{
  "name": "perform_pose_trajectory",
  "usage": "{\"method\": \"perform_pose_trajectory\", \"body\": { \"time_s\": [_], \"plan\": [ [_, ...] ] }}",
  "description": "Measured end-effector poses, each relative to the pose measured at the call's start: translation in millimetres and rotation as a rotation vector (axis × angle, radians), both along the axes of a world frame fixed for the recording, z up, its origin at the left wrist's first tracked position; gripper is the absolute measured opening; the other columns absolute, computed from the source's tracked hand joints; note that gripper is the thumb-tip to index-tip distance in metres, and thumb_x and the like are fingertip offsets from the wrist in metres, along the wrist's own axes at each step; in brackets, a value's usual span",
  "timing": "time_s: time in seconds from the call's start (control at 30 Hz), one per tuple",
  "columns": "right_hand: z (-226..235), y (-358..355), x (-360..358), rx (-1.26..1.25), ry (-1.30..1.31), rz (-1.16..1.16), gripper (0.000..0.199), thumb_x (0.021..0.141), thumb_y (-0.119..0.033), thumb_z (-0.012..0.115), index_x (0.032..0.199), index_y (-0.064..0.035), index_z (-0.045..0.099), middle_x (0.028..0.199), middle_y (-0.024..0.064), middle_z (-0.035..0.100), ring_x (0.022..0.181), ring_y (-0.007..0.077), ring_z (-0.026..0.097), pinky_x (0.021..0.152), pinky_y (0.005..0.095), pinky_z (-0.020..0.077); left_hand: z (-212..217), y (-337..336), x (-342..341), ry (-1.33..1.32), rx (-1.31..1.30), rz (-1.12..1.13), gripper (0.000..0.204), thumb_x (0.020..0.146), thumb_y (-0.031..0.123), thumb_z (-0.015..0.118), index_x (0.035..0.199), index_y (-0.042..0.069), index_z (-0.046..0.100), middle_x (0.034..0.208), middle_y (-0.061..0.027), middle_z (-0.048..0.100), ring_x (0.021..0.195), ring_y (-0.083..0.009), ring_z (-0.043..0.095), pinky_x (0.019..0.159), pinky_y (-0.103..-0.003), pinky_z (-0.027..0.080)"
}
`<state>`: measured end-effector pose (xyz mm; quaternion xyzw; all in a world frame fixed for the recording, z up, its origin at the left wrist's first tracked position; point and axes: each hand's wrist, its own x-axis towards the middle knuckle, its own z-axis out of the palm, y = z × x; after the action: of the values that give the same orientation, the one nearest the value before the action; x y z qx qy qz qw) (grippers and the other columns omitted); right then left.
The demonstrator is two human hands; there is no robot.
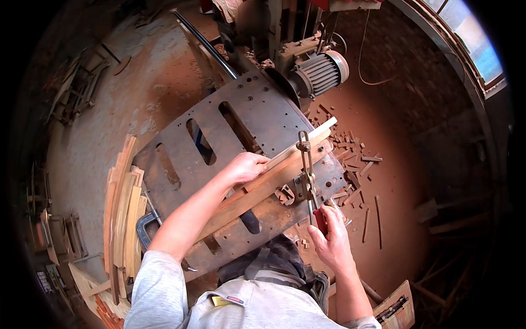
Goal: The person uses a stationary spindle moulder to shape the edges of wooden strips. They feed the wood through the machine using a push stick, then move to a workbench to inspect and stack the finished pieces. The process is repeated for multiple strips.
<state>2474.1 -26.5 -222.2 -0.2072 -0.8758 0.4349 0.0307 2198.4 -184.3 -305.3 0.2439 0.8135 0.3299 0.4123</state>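
Observation:
A pale, narrow wooden strip [325, 130] lies slantwise along a thicker wooden board [276, 174] that crosses the steel machine table [219, 156]. My left hand [246, 168] is closed on the strip near its middle, fingertips at its far side. Over the strip's right part stands a slotted metal hold-down linkage [305, 151], with a metal lever running toward me. My right hand [332, 237] is closed around the lever's red handle [320, 220], thumb on the near side. The left end of the strip is partly hidden by my left forearm.
Curved wooden pieces [123, 208] are stacked left of the table, beside a blue-grey C-clamp [144, 229]. An electric motor [323, 72] sits beyond the table's far corner. Wood offcuts [350, 151] litter the floor on the right. Long slots [201, 141] cut through the tabletop.

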Motion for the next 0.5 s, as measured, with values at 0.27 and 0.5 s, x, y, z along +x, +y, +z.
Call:
{"method": "perform_pose_trajectory", "body": {
  "time_s": [0.27, 0.5],
  "plan": [
    [-1, -1, 0, -0.020, -0.040, -0.011, 0.056, 0.087, -0.020, 0.073, 0.132, 0.0063, 0.051, 0.132, 0.0248, 0.052, 0.120, 0.0404, 0.056, 0.102, 0.0428, 0.0473, -3, 4, -11, 0.176, -0.048, -0.171, 0.036, 0.084, 0.017, 0.063, 0.119, 0.011, 0.072, 0.108, -0.0234, 0.069, 0.097, -0.0313, 0.069, 0.089, -0.038, 0.052],
    [1, -4, -1, -0.103, -0.081, -0.073, 0.064, 0.088, -0.025, 0.072, 0.136, 0.0085, 0.047, 0.135, 0.0266, 0.052, 0.123, 0.0407, 0.055, 0.104, 0.0431, 0.0457, -8, 9, 7, 0.300, -0.009, -0.015, 0.030, 0.086, 0.024, 0.063, 0.104, 0.003, 0.074, 0.101, -0.0232, 0.070, 0.098, -0.0365, 0.068, 0.087, -0.044, 0.053]
  ]
}}
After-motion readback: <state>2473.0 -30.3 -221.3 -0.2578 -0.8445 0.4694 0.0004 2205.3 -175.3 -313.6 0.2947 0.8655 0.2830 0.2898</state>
